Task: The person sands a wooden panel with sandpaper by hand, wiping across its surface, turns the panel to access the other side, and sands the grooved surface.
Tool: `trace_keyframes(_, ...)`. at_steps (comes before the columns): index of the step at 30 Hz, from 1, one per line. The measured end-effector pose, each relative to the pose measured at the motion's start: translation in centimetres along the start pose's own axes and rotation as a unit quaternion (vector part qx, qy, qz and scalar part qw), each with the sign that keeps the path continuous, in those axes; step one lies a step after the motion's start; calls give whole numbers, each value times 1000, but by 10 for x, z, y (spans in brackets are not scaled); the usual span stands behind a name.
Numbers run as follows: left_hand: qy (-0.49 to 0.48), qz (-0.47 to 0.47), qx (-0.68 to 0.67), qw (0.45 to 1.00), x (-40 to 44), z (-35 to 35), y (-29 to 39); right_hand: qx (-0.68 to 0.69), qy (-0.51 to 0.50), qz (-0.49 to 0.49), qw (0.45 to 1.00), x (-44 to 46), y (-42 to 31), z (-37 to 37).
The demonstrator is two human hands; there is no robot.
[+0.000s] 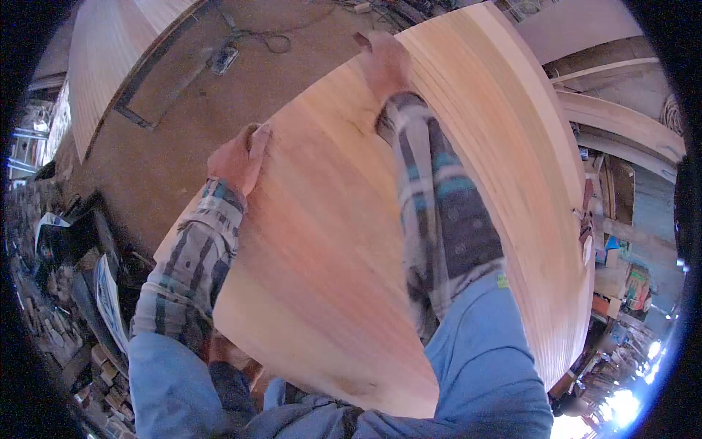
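Fingers of the left hand [235,161] are bent around the edge of a large, pale yellow and pinkish wooden panel [322,241], pinching it, with the thumb on its upper face. The right hand [387,64] is at the same edge, farther from the body; its fingertips are mostly hidden, so I cannot tell how firmly they are pressed together. From both hands, the panel lies to the right and back toward the body, passing under the right forearm in its checked grey cuff [420,157]. Its grain goes obliquely away from the held edge; because the view is strongly curved, I cannot say which side is the longer. The left hand is nearer to the near corner. Beyond the held edge there is brown ground [172,172], and a second striped wooden panel [121,62] stands well apart.
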State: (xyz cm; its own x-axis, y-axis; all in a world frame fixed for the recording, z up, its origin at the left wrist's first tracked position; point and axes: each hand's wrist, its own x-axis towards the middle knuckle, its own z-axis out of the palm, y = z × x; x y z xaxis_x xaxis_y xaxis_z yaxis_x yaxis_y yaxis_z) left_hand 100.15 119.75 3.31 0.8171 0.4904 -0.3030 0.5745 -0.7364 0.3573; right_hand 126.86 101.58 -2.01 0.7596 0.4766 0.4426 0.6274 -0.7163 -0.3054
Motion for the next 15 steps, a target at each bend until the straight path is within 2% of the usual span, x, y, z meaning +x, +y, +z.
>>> trace_keyframes(1,-5,-3,-6,1000,-1,-2,2,-1,1,1,1000,3,-6,-16)
trace_keyframes(3,-14,-10,-19,1000,-1,0,-1,77,-156,77,982,-8,-17,-67)
trace_keyframes(5,19,23,-23,999,4,12,-10,65,42,14,997,-92,27,-70)
trace_keyframes(6,12,25,-28,999,2,12,-8,43,-47,69,996,-130,29,-121)
trace_keyframes(8,-1,-2,5,1000,0,5,-2,69,-66,134,986,-212,44,-201)
trace_keyframes(9,-6,0,2,1000,0,6,-1,13,-136,232,963,-258,69,-231)
trace_keyframes(11,10,8,-5,1000,-1,9,-2,23,-109,222,969,-331,93,-272)
trace_keyframes(12,7,7,-4,1000,-3,10,-1,90,-124,320,935,-328,79,-292)
trace_keyframes(13,8,7,0,1000,-3,9,-1,93,-125,322,934,-315,67,-290)
trace_keyframes(15,11,10,11,1000,-2,3,1,71,-114,235,963,-281,45,-263)
